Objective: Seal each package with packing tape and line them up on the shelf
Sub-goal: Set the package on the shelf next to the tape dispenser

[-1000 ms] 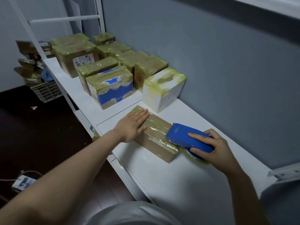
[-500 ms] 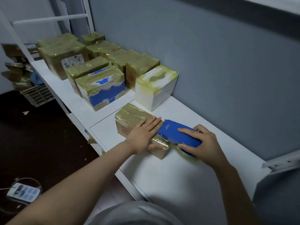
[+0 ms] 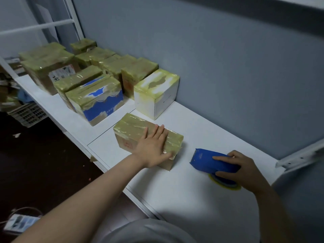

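The left hand (image 3: 154, 148) lies flat on the box (image 3: 133, 130) at centre frame; its fingers are straight and close together, the palm presses the taped top, and the thumb reaches down by the near right corner. The box lies on the white shelf (image 3: 192, 199), wrapped over top and sides in yellowish tape, with a red mark on its near face. At lower right the right hand (image 3: 243, 171) grips the blue dispenser (image 3: 208, 160); the index finger lies along its top, the thumb and other fingers curl round its body; the dispenser is apart from the box, its toothed edge turned toward it; a yellow roll (image 3: 226, 185) shows under the hand, low against the shelf. Just above the box a white box (image 3: 157, 100) stands against the grey wall (image 3: 228, 67), tape over its top; left of it stands a blue box (image 3: 103, 102), also taped; more brown taped boxes (image 3: 52, 67) run in two rows toward the upper left. At the left edge a grey crate (image 3: 28, 114) sits on the dark floor (image 3: 43, 163).
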